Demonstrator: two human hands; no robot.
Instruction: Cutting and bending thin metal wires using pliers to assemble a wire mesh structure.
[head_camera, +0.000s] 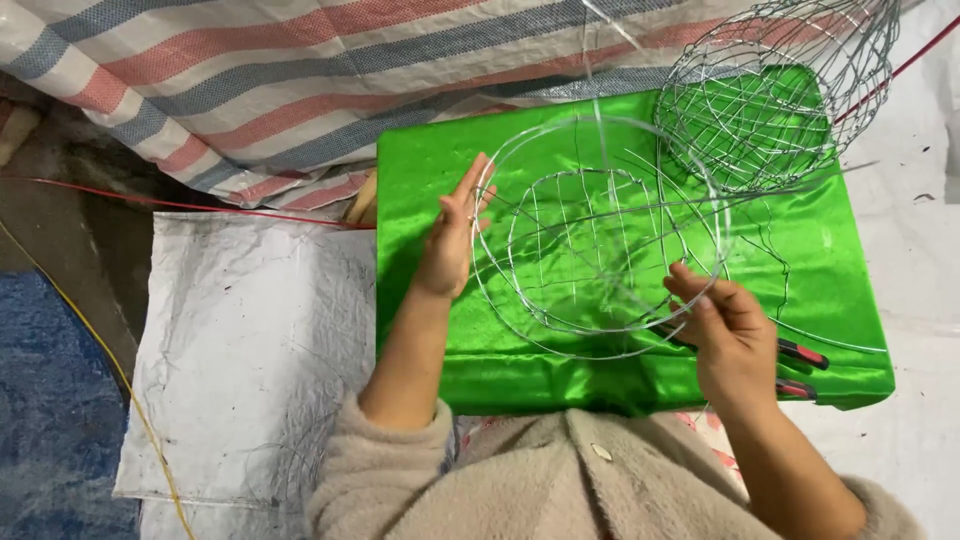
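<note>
A round wire frame (600, 240) with a large outer ring, a smaller inner ring and a grid of thin wires hangs over a shiny green cloth (420, 200). My left hand (450, 240) presses flat, fingers up, against the frame's left rim. My right hand (725, 335) pinches the wire at the lower right rim. A finished wire basket (770, 90) sits at the cloth's far right corner.
Red-handled pliers (805, 355) lie on the cloth under my right hand. A striped tarp (250, 80) covers the back. White sacking (250, 330) lies at left, with a red wire (180, 205) and a yellow cord (100, 350) on the floor.
</note>
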